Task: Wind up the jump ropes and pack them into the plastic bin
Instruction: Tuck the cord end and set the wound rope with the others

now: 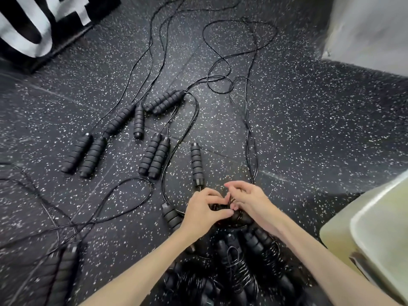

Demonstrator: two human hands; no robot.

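We look down on a speckled black floor (309, 133) where a person's 2 bare hands meet just below the middle of the frame; the left hand (203, 208) has its fingers curled around a dark bundle of cord (239, 218), and the right hand (245, 200) pinches the thin black cord at the top of that same bundle, fingertips bent inward, so both hands are closed on the rope being wound. Unwound jump ropes (154, 155) lie across the centre and left of the frame, their ribbed black handles mostly in pairs, their cords snaking toward the upper edge; 1 single handle (196, 163) lies just above the left hand. At the bottom centre, between the forearms, wound ropes (240, 268) lie in a heap on the floor, cords coiled tightly around their handles. The plastic bin (379, 230), pale and translucent, sits at the lower right edge; we cannot tell what it holds. A black panel with white lettering (33, 27) fills the upper left corner.
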